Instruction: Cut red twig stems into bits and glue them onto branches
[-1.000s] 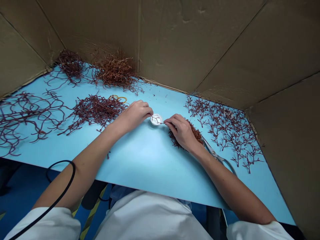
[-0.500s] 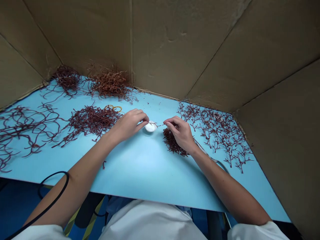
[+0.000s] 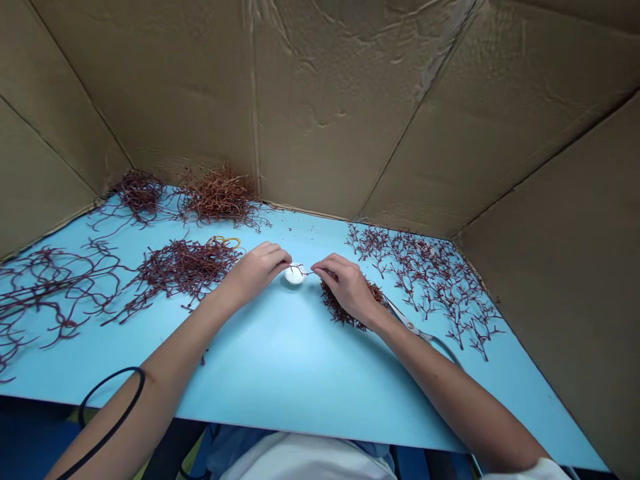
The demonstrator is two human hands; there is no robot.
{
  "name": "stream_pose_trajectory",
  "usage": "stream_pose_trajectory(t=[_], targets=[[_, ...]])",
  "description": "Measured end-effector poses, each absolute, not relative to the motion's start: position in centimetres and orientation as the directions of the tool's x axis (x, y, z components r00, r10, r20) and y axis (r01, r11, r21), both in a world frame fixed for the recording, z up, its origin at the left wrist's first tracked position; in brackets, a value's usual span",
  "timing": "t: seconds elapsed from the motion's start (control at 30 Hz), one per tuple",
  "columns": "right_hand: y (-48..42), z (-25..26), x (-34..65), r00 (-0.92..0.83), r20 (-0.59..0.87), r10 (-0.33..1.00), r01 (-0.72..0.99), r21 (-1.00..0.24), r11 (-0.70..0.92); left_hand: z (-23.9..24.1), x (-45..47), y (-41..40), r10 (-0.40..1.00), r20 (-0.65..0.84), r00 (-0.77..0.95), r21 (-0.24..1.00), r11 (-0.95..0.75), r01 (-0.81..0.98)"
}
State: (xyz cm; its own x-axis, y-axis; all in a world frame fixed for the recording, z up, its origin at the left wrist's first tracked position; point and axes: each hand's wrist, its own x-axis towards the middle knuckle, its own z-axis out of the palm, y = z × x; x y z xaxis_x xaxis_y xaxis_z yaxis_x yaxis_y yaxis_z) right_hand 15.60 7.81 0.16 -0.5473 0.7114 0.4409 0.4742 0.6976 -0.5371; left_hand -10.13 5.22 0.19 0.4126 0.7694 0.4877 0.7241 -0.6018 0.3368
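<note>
Thin Twig Piece (image 3: 301,271) Held Above White Dish (image 3: 295,281)

The twig piece is suspended over the white dish, about midway between the left and right edges of the worktop (image 3: 280,380). Whether one length or two is held cannot be determined. The step in hand is judged to be fine two-handed handling of the piece at the dish; for the next move, a light pinch and steady alignment are judged to be required. One end is pinched between the fingertips of the left hand (image 3: 257,270), the other between those of the right hand (image 3: 347,287). The forearms are extended from the near edge and converge toward the dish. A dark clump (image 3: 343,315) is partly covered by the right hand; scissors (image 3: 411,327) are positioned beside it, toward the right edge. Branched twigs (image 3: 430,267) are spread toward the far right corner. A twig heap (image 3: 183,267) is located beside the left hand, toward the left edge.
</note>
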Motion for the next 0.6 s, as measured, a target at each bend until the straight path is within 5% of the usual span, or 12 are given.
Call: stream_pose_trajectory(t=[0.6], targets=[[7.86,-0.08,15.17,-0.669,0.380,0.639,0.511,-0.390,0.766,-0.63,-9.97,5.52,0.758,0.440,0.481,0.213,-0.608,0.765]])
